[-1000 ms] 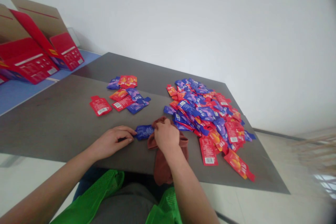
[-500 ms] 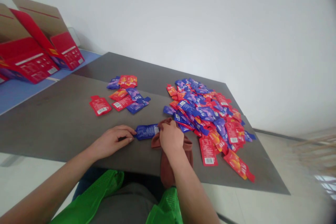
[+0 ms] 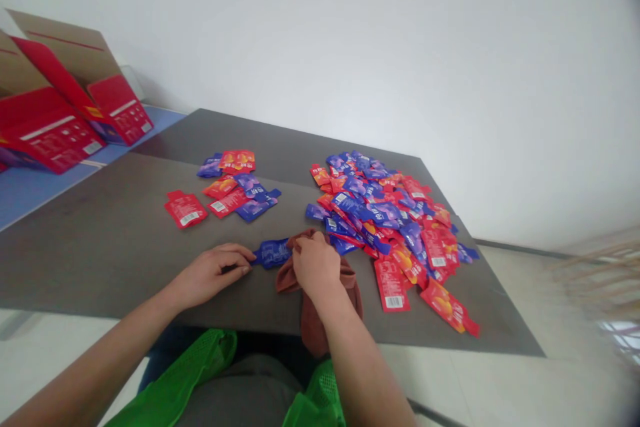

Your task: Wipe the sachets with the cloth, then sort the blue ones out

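A blue sachet (image 3: 275,253) with pale print lies flat near the front of the table. My left hand (image 3: 214,272) pinches its narrow left end between thumb and fingers. Over the sachet's right end, my right hand (image 3: 317,268) grips a bunched brown cloth (image 3: 314,328) and presses it down. That end is hidden under the cloth, whose lower part hangs past the table's front edge. Just beyond my right hand begins a heap of red and blue sachets (image 3: 380,207). Behind my left hand lies a red sachet (image 3: 186,209), its barcode side up.
A smaller group of red and blue sachets (image 3: 239,193) lies at the middle left of the dark table (image 3: 110,233). Open red cardboard boxes (image 3: 120,107) stand on a blue surface at the far left. A white wall (image 3: 320,47) rises behind the table.
My right hand and the brown cloth have slid left along the blue sachet, covering more of its right end. My left hand keeps its place at the other end. The view has shifted slightly.
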`<state>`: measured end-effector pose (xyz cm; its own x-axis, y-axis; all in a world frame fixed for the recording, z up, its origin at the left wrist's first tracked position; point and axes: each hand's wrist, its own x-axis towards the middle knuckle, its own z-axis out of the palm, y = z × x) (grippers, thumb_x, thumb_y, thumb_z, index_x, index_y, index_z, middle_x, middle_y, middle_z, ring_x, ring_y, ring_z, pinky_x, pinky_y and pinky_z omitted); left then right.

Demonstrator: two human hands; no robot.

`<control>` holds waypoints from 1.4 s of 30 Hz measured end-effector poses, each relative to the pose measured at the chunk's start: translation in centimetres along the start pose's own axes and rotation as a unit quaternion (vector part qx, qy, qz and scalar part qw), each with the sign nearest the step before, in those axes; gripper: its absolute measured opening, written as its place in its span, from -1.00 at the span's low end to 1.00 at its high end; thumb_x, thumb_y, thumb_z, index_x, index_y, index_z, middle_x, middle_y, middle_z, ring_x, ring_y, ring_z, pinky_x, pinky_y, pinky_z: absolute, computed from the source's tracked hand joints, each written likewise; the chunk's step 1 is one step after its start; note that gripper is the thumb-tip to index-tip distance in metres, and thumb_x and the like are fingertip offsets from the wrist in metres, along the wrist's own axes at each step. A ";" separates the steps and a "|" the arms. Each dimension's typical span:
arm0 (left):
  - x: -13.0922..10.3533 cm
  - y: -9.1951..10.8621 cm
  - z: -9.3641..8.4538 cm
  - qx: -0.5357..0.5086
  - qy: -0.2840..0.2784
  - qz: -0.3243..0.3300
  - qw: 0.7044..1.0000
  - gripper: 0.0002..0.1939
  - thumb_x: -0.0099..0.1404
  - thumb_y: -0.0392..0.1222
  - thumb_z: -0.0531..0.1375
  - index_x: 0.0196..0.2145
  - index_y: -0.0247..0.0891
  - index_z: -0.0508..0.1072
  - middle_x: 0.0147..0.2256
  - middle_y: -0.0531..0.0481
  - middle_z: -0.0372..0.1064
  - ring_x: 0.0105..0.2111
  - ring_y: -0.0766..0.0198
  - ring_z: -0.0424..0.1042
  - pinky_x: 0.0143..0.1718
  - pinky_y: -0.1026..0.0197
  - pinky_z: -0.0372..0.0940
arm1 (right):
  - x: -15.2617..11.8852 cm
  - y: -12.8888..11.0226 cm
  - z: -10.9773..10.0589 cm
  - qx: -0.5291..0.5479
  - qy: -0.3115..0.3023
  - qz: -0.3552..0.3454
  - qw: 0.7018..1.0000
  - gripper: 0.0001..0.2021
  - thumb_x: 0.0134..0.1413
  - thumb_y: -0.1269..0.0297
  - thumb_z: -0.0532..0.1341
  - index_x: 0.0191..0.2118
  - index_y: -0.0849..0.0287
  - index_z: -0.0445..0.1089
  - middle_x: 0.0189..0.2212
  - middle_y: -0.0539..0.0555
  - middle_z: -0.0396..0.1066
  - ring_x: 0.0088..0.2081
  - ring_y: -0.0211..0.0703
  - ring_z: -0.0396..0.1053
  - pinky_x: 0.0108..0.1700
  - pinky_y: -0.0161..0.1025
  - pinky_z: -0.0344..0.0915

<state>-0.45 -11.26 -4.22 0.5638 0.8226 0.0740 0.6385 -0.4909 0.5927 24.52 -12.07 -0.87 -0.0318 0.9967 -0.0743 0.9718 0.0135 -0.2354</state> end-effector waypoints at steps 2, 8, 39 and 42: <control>0.1 -0.1 0.0 0.002 -0.001 0.004 1.000 -0.68 0.45 0.00 0.10 -0.29 -0.14 0.60 -0.03 -0.01 0.53 -0.03 0.15 0.50 0.07 0.16 0.36 | -0.3 -1.2 -0.2 0.005 0.019 -0.057 0.998 -0.73 0.39 0.15 0.07 -0.02 -0.06 0.51 -0.04 0.10 0.34 -0.18 -0.10 0.47 -0.23 -0.22 0.35; 0.1 -0.2 0.0 0.004 0.000 0.007 1.000 -0.68 0.45 0.01 0.11 -0.27 -0.13 0.61 -0.03 -0.01 0.54 -0.04 0.15 0.51 0.07 0.16 0.37 | 0.6 -0.6 0.3 -0.031 -0.005 -0.048 0.998 -0.69 0.41 0.23 0.02 -0.05 0.07 0.52 -0.04 0.17 0.35 -0.19 -0.10 0.48 -0.22 -0.23 0.36; 0.1 -0.3 0.4 0.004 0.006 -0.001 1.000 -0.68 0.44 0.02 0.11 -0.28 -0.13 0.61 -0.01 0.00 0.53 -0.02 0.14 0.50 0.08 0.14 0.35 | -0.6 1.6 0.6 -0.047 0.036 0.085 0.995 -0.67 0.47 0.20 -0.04 0.08 0.08 0.42 -0.05 0.19 0.31 -0.26 -0.16 0.49 -0.26 -0.26 0.35; 0.1 -0.3 0.5 0.001 0.010 0.004 1.000 -0.69 0.45 0.00 0.11 -0.28 -0.13 0.60 -0.01 -0.01 0.53 -0.01 0.14 0.49 0.09 0.13 0.35 | -1.8 0.2 0.8 -0.037 0.045 0.011 0.998 -0.70 0.45 0.14 0.01 0.08 0.00 0.42 -0.02 0.15 0.31 -0.25 -0.17 0.49 -0.26 -0.29 0.33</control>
<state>-0.37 -11.21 -4.74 0.5585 0.8239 0.0957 0.6350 -0.4990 0.5897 24.57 -13.88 -1.51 0.0079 0.9999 0.0104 0.9867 -0.0061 -0.1627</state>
